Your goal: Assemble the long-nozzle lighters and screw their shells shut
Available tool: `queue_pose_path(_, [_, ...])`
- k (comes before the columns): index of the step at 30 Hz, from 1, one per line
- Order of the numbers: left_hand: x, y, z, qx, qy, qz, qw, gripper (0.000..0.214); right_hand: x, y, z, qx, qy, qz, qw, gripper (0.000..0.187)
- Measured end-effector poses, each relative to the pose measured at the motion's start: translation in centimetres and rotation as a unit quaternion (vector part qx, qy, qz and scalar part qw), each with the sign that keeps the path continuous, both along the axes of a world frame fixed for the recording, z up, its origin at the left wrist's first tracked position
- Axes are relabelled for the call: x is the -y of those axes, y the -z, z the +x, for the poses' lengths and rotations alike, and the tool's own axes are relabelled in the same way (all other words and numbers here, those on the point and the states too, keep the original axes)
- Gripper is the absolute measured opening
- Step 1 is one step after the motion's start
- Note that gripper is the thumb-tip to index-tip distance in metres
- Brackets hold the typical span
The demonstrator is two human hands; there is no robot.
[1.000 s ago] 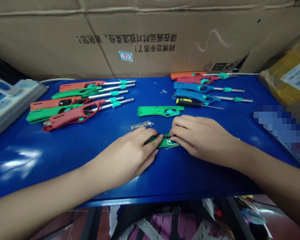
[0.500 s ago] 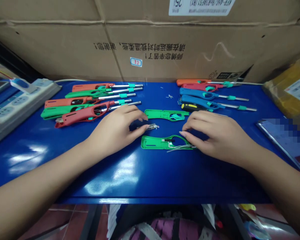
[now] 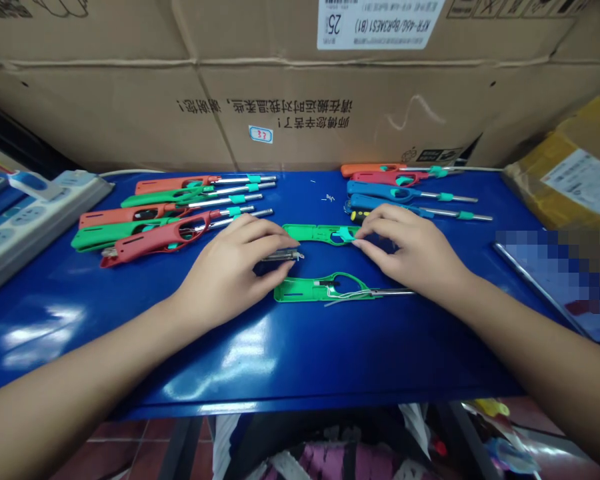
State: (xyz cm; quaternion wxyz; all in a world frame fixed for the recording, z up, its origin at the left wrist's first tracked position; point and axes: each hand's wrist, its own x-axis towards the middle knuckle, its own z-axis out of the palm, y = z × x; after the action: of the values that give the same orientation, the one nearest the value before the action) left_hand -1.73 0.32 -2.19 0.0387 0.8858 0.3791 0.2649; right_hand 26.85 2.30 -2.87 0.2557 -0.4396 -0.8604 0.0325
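Note:
My left hand (image 3: 240, 263) curls its thumb and fingers around a small clear lighter fuel tank (image 3: 282, 255), whose tip pokes out to the right. My right hand (image 3: 405, 243) pinches the end of a teal trigger (image 3: 346, 234) at the upper green lighter shell half (image 3: 305, 233), which lies inner side up. Below it rests the other green shell half (image 3: 300, 291), with thin white wires (image 3: 347, 294), a small black part and a metal tube (image 3: 393, 292) in it.
Several red, orange and green lighters (image 3: 155, 241) lie at left; orange, red and blue ones (image 3: 380, 192) lie back right, near a black-and-yellow handle (image 3: 360, 217). A power strip (image 3: 35, 210), phone (image 3: 555, 287), taped box (image 3: 575, 167) and large carton (image 3: 145, 113) surround the table.
My right hand has moved up from the lower shell's tube to the teal trigger at the upper shell. My left hand stays at the fuel tank. The view has shifted slightly.

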Motion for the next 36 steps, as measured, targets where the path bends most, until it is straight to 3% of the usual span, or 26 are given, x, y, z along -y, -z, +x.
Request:
queue_pose_path(4, [1.7,0.1,1.4,0.119,0.029,-0.080,0.989,0.019,1.4,-0.8,-0.7,-0.086,-0.053,-0.015,0.995,0.005])
queue_pose_path(9, [2.7,0.6,2.5,0.175,0.054,-0.143,0.973,0.019,3.1,-1.1,-1.7,-0.032,-0.120,-0.014,0.992,0.007])
queue_pose_path(17, [2.9,0.5,3.1,0.239,0.016,-0.200,0.950,0.005,3.7,-0.9,-2.3,0.036,-0.182,0.032,0.982,0.016])
queue_pose_path(22, [2.8,0.8,3.0,0.252,0.001,-0.180,0.951,0.010,4.4,-1.2,-2.5,-0.081,-0.171,-0.082,0.979,0.006])
queue_pose_path(25, [2.6,0.8,2.8,0.256,-0.008,-0.168,0.952,0.031,4.6,-1.5,-2.7,-0.143,-0.160,-0.128,0.968,0.003])
queue_pose_path(28, [2.5,0.8,2.7,0.267,0.037,-0.170,0.948,0.047,4.5,-1.7,-2.9,-0.188,-0.143,-0.181,0.955,0.007])
queue_pose_path(30, [2.6,0.8,2.7,0.284,0.073,-0.189,0.937,0.046,4.4,-1.9,-3.0,-0.234,-0.128,-0.235,0.935,0.011])
queue_pose_path(33, [2.7,0.8,3.0,0.325,0.066,-0.229,0.915,0.037,4.2,-2.2,-3.1,-0.291,-0.108,-0.329,0.892,0.015])
queue_pose_path(34, [2.8,0.7,3.1,0.339,0.054,-0.238,0.909,0.031,4.2,-2.4,-3.0,-0.286,-0.101,-0.350,0.886,0.016])
queue_pose_path(36, [2.9,0.4,3.4,0.362,0.028,-0.252,0.897,0.016,4.3,-3.0,-2.9,-0.236,-0.082,-0.338,0.907,0.018])
